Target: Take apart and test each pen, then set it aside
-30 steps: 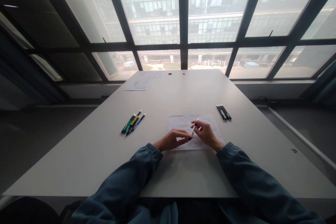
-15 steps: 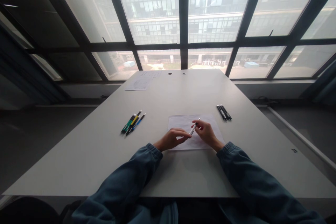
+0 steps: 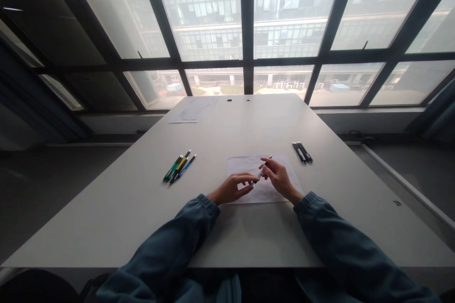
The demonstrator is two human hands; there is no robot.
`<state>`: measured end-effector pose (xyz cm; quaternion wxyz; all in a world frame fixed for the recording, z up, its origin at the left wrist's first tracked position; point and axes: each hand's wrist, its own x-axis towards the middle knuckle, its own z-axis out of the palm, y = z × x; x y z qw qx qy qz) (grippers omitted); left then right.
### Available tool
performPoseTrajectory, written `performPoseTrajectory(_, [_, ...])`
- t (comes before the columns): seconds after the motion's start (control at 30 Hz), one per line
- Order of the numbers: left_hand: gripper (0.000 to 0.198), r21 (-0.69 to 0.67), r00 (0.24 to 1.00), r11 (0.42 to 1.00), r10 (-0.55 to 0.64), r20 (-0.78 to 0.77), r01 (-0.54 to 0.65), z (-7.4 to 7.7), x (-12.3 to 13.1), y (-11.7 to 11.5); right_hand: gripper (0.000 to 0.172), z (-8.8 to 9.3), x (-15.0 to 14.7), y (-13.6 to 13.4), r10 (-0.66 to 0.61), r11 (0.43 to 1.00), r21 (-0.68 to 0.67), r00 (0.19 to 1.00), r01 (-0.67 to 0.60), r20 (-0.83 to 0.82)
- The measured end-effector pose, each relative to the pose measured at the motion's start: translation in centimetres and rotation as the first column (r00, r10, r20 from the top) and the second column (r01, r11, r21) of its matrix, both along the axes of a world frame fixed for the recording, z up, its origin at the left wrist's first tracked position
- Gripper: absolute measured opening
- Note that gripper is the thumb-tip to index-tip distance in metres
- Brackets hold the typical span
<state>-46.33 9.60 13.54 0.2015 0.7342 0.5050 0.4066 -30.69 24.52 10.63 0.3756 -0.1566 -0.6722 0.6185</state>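
Observation:
Between both hands, above a sheet of white paper (image 3: pixel 236 164), a slim white-and-black pen (image 3: pixel 260 173) is held at a slant. My left hand (image 3: pixel 232 188) pinches its lower end between thumb and fingers. Farther up, the fingers of my right hand (image 3: pixel 277 176) close round the pen, and its dark upper tip pokes out past them. Part of the barrel is hidden by the right fingers. Left of the paper lies a group of coloured pens (image 3: pixel 178 168), green, yellow and blue with black parts. On the right several black pens (image 3: pixel 302 152) lie side by side.
The white table (image 3: pixel 117 227) reaches toward large framed windows. Printed sheets (image 3: pixel 185 112) lie at its far left corner, and a round hole (image 3: pixel 229 100) sits near the far edge. A small dark mark (image 3: pixel 397 203) shows near the right edge.
The pen has turned in my fingers: its white side faced up before, and more black shows now. The right fingers have shifted slightly up along it. The pens on the table stay put.

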Motion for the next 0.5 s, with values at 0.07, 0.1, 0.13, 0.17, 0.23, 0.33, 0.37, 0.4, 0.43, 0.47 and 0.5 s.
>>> performPoseTrajectory(0.07, [0.039, -0.011, 1.000, 1.000, 0.020, 0.003, -0.020, -0.4, -0.2, 0.1, 0.037, 0.0, -0.1, 0.1, -0.013, 0.999, -0.036, 0.999, 0.012, -0.037])
performPoseTrajectory(0.1, [0.042, -0.016, 0.999, 0.999, 0.038, 0.005, -0.038, -0.7, -0.3, 0.2, 0.037, -0.1, 0.0, 0.2, -0.024, 0.999, -0.046, 0.999, 0.022, -0.045])
performPoseTrajectory(0.13, [0.044, -0.020, 0.998, 0.998, 0.061, 0.007, -0.061, -1.0, -0.5, 0.2, 0.039, -0.1, 0.0, 0.4, -0.031, 0.998, -0.049, 0.998, 0.029, -0.046])
performPoseTrajectory(0.17, [0.046, -0.025, 0.996, 0.996, 0.085, 0.006, -0.084, -1.2, -0.6, 0.3, 0.043, -0.1, 0.0, 0.5, -0.034, 0.998, -0.047, 0.999, 0.032, -0.041])
performPoseTrajectory(0.23, [0.045, -0.027, 0.991, 0.991, 0.132, -0.008, -0.132, -1.7, -0.8, 0.4, 0.054, -0.2, 0.2, 0.9, -0.037, 0.998, -0.043, 0.999, 0.036, -0.028])
performPoseTrajectory(0.33, [0.042, -0.029, 0.983, 0.983, 0.179, -0.033, -0.180, -1.8, -1.0, 0.4, 0.073, -0.3, 0.3, 1.8, -0.077, 0.995, -0.063, 0.997, 0.075, -0.025])
performPoseTrajectory(0.37, [0.041, -0.032, 0.982, 0.982, 0.185, -0.037, -0.186, -1.8, -1.0, 0.4, 0.076, -0.3, 0.4, 2.2, -0.103, 0.992, -0.073, 0.994, 0.100, -0.029])
performPoseTrajectory(0.4, [0.040, -0.037, 0.982, 0.982, 0.185, -0.040, -0.187, -1.7, -1.0, 0.4, 0.076, -0.3, 0.4, 2.7, -0.134, 0.988, -0.080, 0.990, 0.131, -0.034])
performPoseTrajectory(0.43, [0.040, -0.042, 0.982, 0.982, 0.182, -0.043, -0.183, -1.6, -1.0, 0.4, 0.074, -0.3, 0.5, 3.4, -0.168, 0.983, -0.085, 0.985, 0.164, -0.045])
performPoseTrajectory(0.47, [0.040, -0.044, 0.983, 0.983, 0.176, -0.044, -0.178, -1.6, -1.0, 0.3, 0.069, -0.3, 0.7, 4.3, -0.209, 0.976, -0.084, 0.976, 0.203, -0.060])
performPoseTrajectory(0.5, [0.039, -0.044, 0.984, 0.984, 0.170, -0.045, -0.172, -1.6, -1.0, 0.3, 0.062, -0.2, 1.0, 5.4, -0.260, 0.964, -0.078, 0.963, 0.254, -0.071])
